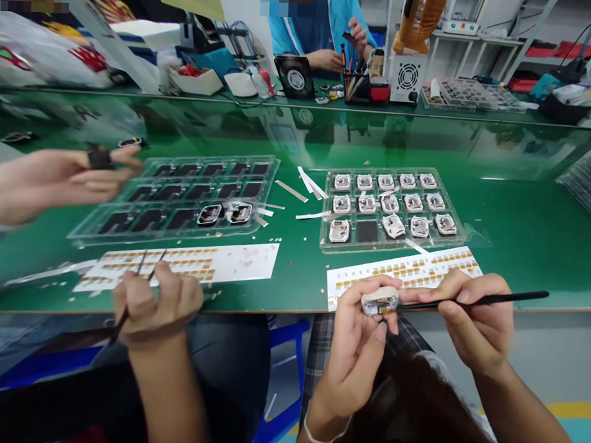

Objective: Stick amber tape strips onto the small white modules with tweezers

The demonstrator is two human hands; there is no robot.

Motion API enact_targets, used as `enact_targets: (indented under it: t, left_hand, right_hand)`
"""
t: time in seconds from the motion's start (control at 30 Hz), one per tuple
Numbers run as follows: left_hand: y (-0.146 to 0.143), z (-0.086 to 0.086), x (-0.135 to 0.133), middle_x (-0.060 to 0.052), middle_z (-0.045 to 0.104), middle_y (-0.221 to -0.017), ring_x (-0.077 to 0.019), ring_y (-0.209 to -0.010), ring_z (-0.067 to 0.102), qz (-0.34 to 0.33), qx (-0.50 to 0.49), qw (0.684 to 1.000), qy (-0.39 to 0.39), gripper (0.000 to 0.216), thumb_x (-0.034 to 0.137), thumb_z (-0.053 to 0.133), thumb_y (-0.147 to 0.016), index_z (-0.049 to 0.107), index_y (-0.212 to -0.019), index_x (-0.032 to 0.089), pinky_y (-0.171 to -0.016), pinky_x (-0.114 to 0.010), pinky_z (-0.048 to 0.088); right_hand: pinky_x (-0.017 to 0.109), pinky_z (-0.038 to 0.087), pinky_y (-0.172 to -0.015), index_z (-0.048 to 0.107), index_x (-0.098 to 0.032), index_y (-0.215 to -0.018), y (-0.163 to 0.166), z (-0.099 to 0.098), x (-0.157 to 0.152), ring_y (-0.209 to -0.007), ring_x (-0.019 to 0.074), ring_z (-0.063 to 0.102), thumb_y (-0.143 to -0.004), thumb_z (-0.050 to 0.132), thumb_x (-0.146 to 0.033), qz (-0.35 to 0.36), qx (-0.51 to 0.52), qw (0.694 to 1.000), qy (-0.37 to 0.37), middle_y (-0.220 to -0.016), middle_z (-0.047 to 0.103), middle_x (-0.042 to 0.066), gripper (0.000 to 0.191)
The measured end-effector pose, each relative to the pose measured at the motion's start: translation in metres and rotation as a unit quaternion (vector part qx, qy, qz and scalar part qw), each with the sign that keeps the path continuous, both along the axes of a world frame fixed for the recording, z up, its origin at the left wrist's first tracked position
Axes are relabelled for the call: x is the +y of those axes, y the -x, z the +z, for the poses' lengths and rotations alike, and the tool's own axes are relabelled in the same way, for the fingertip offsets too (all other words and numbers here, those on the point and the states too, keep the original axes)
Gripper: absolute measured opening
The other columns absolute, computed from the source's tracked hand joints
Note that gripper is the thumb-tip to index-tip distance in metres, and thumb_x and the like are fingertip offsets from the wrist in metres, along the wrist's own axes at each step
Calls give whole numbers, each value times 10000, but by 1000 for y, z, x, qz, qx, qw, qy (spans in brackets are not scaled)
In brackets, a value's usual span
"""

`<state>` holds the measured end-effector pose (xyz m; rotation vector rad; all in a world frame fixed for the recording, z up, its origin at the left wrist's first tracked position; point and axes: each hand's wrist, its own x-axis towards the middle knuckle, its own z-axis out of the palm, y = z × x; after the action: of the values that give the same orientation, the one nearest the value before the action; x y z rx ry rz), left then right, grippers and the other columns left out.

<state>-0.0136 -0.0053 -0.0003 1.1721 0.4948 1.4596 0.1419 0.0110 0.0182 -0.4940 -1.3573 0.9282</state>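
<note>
Over the table's front edge, my left hand holds a small white watch case between thumb and fingers, its open side with metal and orange parts facing me. Pinched in my right hand are slim black tweezers, their tips at the case's lower side. Just behind my hands lies a white sheet with rows of small orange and grey stickers. Beyond it, a clear plastic tray carries several similar white cases in pockets. One front-row pocket shows only its dark bottom.
At left, a co-worker's hand holds tweezers over another sticker sheet; the co-worker's other hand holds a dark piece near a second tray. Paper strips lie between the trays. A person in blue sits opposite.
</note>
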Motion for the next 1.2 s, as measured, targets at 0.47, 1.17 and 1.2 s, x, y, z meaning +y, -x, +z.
enact_targets:
  t: [0.47,1.17,1.2]
  left_hand:
    - [1,-2,-4,-78,521,-1252,-106,-806,506,40,54,998,-20,382,112,394,-974,429,-1318,275,-733,-234,475]
    - [1,2,-3,-88,491,-1299,-145,-979,521,45,62,995,-62,424,120,401,-974,397,-1365,286,-732,-229,491]
    - [1,2,-3,-86,491,-1297,-141,-962,519,46,59,995,-60,420,123,406,-974,399,-1363,284,-728,-227,487]
  right_hand:
    - [497,588,-892,568,-337,-1181,-21,2,-8,-1174,300,611,-931,547,-127,53,-175,980,-83,-1158,697,43,328]
    - [521,571,-924,624,-323,-1088,-14,17,2,-1103,288,654,-902,595,-97,72,-130,988,-47,-1079,732,17,295]
    - [519,571,-924,625,-319,-1073,-14,18,2,-1104,288,653,-916,583,-119,75,-133,987,-47,-1080,731,17,258]
